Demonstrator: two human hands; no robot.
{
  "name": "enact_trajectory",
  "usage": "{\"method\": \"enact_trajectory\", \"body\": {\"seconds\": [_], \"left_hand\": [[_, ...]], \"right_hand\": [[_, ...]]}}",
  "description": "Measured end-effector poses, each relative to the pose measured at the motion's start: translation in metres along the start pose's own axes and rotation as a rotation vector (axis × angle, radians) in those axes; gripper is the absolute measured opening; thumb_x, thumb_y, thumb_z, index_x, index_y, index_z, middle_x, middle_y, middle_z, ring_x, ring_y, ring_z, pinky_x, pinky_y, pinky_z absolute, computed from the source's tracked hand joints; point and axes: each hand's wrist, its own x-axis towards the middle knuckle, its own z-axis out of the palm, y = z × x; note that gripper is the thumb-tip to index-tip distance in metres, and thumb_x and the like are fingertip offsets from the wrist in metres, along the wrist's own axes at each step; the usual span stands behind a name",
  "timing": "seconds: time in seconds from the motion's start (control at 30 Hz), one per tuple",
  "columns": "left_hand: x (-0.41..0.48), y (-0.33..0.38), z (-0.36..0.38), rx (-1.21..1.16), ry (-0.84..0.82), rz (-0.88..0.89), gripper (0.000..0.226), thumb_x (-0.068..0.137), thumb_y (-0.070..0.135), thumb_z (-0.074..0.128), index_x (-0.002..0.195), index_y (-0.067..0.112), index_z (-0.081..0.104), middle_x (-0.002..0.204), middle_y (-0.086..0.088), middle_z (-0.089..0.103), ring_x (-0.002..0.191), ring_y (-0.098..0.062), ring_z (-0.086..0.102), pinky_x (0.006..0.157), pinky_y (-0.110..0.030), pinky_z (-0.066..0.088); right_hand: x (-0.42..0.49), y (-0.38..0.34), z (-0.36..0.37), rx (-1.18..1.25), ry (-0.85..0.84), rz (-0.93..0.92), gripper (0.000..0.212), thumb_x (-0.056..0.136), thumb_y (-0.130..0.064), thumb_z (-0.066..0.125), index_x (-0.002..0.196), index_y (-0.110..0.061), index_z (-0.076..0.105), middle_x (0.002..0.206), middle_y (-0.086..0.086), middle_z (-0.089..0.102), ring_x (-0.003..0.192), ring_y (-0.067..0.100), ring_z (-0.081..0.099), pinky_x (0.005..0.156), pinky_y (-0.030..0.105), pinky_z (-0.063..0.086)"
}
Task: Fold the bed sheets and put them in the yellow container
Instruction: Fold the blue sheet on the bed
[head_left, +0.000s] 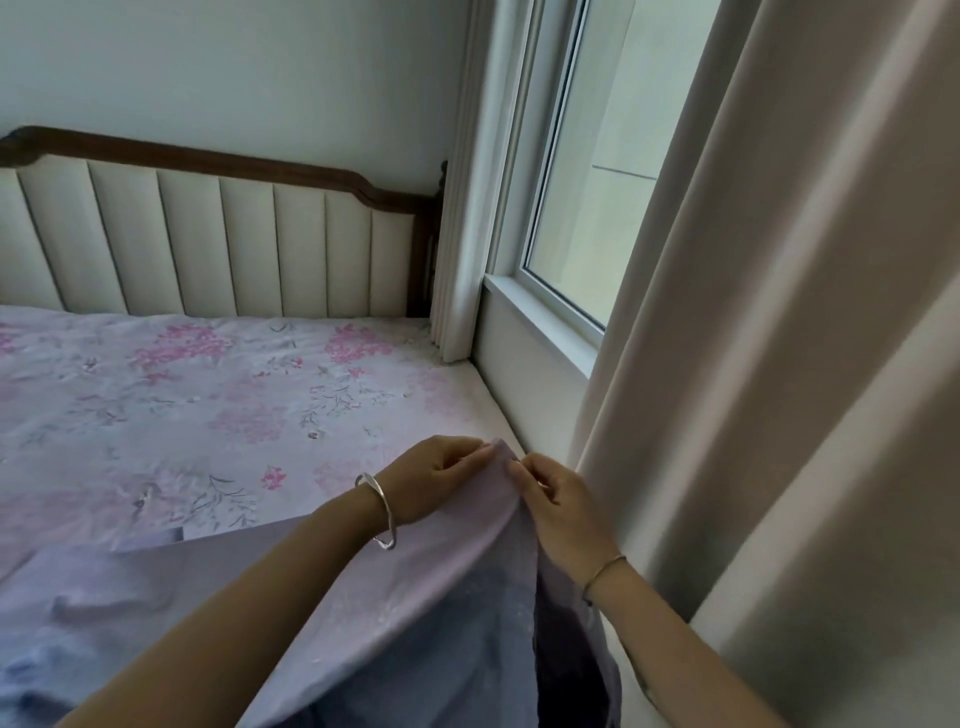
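Pinching sheet (415, 623): L hand (431, 480), R hand (561, 514)

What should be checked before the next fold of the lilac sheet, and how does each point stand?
1. Left hand pinches the lilac sheet corner: ok.
2. Right hand pinches the same corner: ok.
3. Edges matched at the corner: cannot tell, fabric bunched.
4. Rest of sheet flat on the bed: not ok, rumpled at lower left.
5. Yellow container within reach: cannot tell, out of view.
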Motion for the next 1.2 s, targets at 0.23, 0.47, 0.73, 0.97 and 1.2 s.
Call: {"method": "enact_trajectory", "body": {"seconds": [0.23,0.47,0.73,0.97,1.2], "left_hand": [[-0.01,0.04,-0.028,0.086,0.096,0.1,0.034,0.1,0.031,0.036,0.083,0.013,0.059,0.07,0.005,0.055,0.064,-0.002,0.048,0.062,-0.017,0.037],[-0.013,0.075,-0.061,0.157,0.082,0.165,0.023,0.096,0.022,0.051,0.074,0.016,0.054,0.063,0.005,0.044,0.055,-0.003,0.039,0.053,-0.014,0.03],[-0.012,0.088,-0.071,0.157,0.033,0.076,0.015,0.091,0.034,0.056,0.078,0.028,0.054,0.07,0.01,0.053,0.056,0.002,0.047,0.055,-0.011,0.037],[-0.028,0.06,-0.084,0.152,0.19,0.064,0.063,0.07,0.064,0.053,0.083,0.003,0.058,0.071,-0.008,0.052,0.063,-0.011,0.044,0.06,-0.024,0.036],[-0.035,0.065,-0.091,0.132,0.175,0.096,0.016,0.087,0.023,0.066,0.073,0.023,0.057,0.063,0.016,0.055,0.06,0.0,0.049,0.058,-0.011,0.038]], "right_hand": [[0.005,-0.062,-0.011,0.127,-0.066,-0.116,0.024,0.096,-0.018,0.053,0.073,-0.023,0.052,0.061,-0.018,0.051,0.06,-0.002,0.043,0.06,0.012,0.035],[0.023,-0.099,-0.038,0.142,0.032,-0.188,0.014,0.095,-0.016,0.054,0.084,-0.009,0.06,0.073,-0.005,0.056,0.068,0.003,0.049,0.065,0.011,0.04],[0.027,-0.126,-0.052,0.218,0.045,-0.265,0.016,0.097,-0.014,0.05,0.082,-0.016,0.056,0.073,-0.006,0.053,0.07,0.003,0.048,0.068,0.016,0.04],[0.036,-0.118,-0.063,0.217,-0.038,-0.003,0.014,0.092,-0.025,0.057,0.1,-0.016,0.051,0.09,0.007,0.063,0.076,0.012,0.056,0.07,0.02,0.045],[0.036,-0.135,-0.059,-0.011,-0.335,-0.069,0.013,0.089,-0.024,0.064,0.095,-0.012,0.067,0.082,-0.005,0.063,0.069,-0.004,0.057,0.063,0.007,0.044]]}}
